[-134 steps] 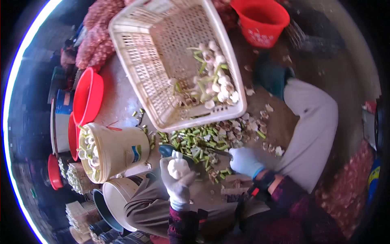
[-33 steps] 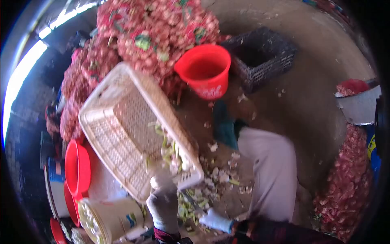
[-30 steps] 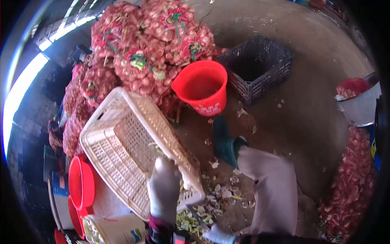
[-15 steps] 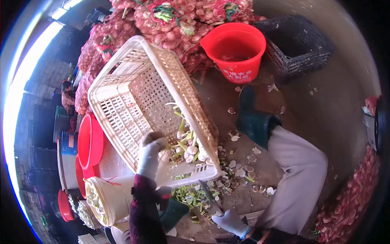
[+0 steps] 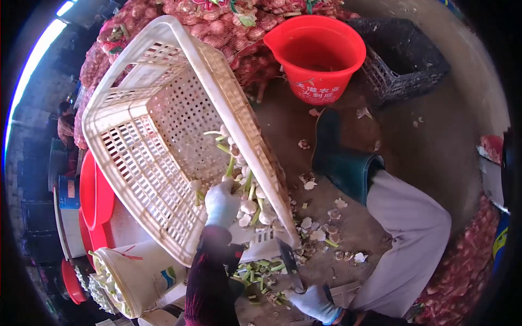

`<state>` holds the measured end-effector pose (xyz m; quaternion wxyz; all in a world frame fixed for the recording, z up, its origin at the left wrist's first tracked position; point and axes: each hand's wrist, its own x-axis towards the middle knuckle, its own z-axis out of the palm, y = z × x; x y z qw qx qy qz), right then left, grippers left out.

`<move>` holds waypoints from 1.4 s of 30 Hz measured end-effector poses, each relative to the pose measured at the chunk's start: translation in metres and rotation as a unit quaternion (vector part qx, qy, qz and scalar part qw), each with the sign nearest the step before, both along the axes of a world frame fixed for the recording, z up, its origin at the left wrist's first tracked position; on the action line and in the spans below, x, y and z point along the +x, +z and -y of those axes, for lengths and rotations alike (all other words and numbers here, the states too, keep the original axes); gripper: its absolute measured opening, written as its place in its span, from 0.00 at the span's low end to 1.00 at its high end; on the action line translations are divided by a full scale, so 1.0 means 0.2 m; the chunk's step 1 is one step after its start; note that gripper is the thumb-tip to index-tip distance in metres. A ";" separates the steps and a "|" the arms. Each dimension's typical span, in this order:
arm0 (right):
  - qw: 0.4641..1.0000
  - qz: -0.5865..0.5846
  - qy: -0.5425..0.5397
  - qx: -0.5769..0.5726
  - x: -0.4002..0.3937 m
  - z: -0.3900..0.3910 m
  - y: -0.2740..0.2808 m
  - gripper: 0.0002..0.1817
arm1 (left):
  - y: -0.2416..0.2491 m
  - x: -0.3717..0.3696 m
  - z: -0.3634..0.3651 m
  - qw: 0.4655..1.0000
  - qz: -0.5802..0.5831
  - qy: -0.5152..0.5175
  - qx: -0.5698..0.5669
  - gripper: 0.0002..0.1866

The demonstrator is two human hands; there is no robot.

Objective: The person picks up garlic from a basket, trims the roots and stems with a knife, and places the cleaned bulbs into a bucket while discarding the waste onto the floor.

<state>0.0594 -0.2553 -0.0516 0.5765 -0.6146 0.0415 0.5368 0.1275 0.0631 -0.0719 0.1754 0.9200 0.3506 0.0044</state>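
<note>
My left hand (image 5: 222,204), in a pale glove, reaches into the tilted white plastic basket (image 5: 215,100). Its fingers are curled at the garlic bulbs (image 5: 248,207) heaped along the basket's lower side, closed around one with its green stem; the fingertips are partly hidden. In my right hand (image 5: 314,304), also gloved, is a knife (image 5: 290,264), its dark blade pointing up toward the basket's near corner. Below that corner, cut green stems (image 5: 261,273) lie scattered on the floor.
Mesh sacks of garlic (image 5: 217,27) are piled behind the basket. Beyond my boot (image 5: 348,165) stand a red bucket (image 5: 321,81) and a black crate (image 5: 402,65). At left is a white bucket (image 5: 144,271) of stems beside a red basin (image 5: 97,190). A person (image 5: 66,122) is farther back.
My left hand has moved right and deeper into the garlic, from the edge of the heap. The knife stays in my right hand. The view has shifted, with the basket appearing larger.
</note>
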 end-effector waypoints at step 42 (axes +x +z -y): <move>0.700 0.554 0.353 0.280 -0.18 0.07 0.54 0.16 | 1.15 -1.50 1.23 0.771 0.371 0.261 -0.447 0.37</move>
